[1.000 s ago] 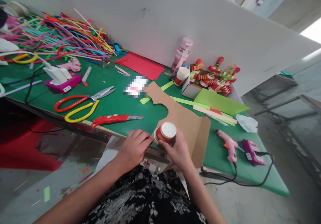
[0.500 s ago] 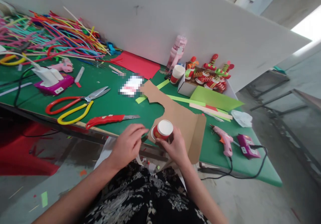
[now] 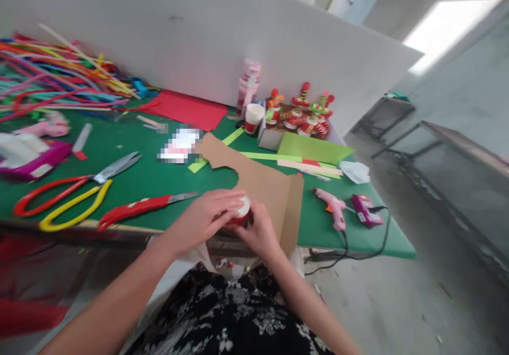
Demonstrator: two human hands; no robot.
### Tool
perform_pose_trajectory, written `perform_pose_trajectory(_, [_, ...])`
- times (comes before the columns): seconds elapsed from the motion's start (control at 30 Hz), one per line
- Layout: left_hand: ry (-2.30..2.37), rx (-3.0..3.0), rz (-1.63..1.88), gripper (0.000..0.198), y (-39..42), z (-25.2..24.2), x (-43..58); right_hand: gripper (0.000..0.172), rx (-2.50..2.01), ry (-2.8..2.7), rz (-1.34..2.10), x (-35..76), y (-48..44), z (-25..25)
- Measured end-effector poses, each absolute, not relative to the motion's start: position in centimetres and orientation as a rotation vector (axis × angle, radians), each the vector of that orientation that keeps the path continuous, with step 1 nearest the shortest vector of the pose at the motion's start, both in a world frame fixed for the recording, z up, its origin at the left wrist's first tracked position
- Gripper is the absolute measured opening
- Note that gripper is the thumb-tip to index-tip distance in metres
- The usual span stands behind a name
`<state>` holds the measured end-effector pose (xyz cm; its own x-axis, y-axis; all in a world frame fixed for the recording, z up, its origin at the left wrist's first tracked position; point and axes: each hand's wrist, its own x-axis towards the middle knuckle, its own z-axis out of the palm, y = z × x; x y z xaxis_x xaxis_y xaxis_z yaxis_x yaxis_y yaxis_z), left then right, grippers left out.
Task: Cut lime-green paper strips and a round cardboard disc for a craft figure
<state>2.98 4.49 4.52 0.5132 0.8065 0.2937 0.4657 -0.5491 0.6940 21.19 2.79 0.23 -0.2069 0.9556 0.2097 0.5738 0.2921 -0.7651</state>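
Green covering ran the length of the worktable (image 3: pixel 159 177), and at its near edge, just above the person's patterned lap, both hands were together. The left hand (image 3: pixel 204 214) lay over the top and left side of a small paper cup (image 3: pixel 242 213), and the right hand (image 3: pixel 259 233) closed on it from the other side, so the cup was clamped between them. It looked as though the two-handed hold was there to keep so light a thing steady against the table edge. Little of the cup showed: a red wall and a strip of white rim between the fingers. I could not tell whether it was upright or tipped.

Directly behind it lay a sheet of brown cardboard (image 3: pixel 274 185), one end cut ragged and the right edge folded up. It sat close, probably as a work mat. A red-handled knife (image 3: pixel 139 208) and a pair of red and yellow scissors (image 3: pixel 67 201) lay to the left within easy reach. To the right were a pink glue gun (image 3: pixel 333 206) and its purple plug block (image 3: pixel 366 212).

Farther back stood a second cup (image 3: pixel 253 117), a pink bottle (image 3: pixel 248 85) and a row of red and green decorated figures (image 3: pixel 302 114) beside a green sheet (image 3: pixel 314 147). A red sheet (image 3: pixel 186 110) and a heap of coloured sticks (image 3: pixel 51 79) lay against the white board (image 3: pixel 238 37) behind.
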Motion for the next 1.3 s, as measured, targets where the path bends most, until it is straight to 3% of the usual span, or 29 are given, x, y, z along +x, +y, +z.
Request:
perform_pose_trajectory(0.1, [1.072,2.278,0.864,0.033,4.4,4.3,2.6,0.083,-1.247,-1.824,0.682,21.2,2.1,0.0])
perform_pose_trajectory(0.13, [1.077,2.311,0.88,0.033,4.6,4.2,2.4,0.086,-1.224,-1.812,0.655,21.3,1.9,-0.1])
perform_pose_trajectory(0.2, [1.054,2.378,0.902,0.031,5.0,4.0,2.3,0.077,-1.246,-1.826,0.56,21.5,1.5,0.0])
perform_pose_trajectory(0.33, [1.085,2.405,0.963,0.032,5.4,3.7,2.3,0.044,-1.301,-2.014,0.356,21.7,1.0,0.7])
perform_pose_trajectory(0.47, [1.114,2.374,0.94,0.033,5.4,3.6,2.3,0.029,-1.325,-2.119,0.236,21.6,1.2,0.9])
perform_pose_trajectory(0.73, [1.151,2.267,0.906,0.038,4.6,3.9,2.4,0.025,-1.227,-2.112,0.132,21.6,1.0,0.4])
perform_pose_trajectory(0.97, [1.312,2.34,0.962,0.04,9.3,9.1,3.2,0.022,-1.183,-2.096,0.1,21.7,1.0,0.9])
perform_pose_trajectory(1.13, [0.972,2.778,0.41,0.037,17.5,11.7,11.7,0.016,-1.215,-2.099,0.001,21.4,1.3,0.3])
perform_pose_trajectory(1.3, [0.788,2.911,0.022,0.025,21.6,9.6,23.8,0.018,-1.169,-2.086,-0.181,20.7,2.3,-1.7])
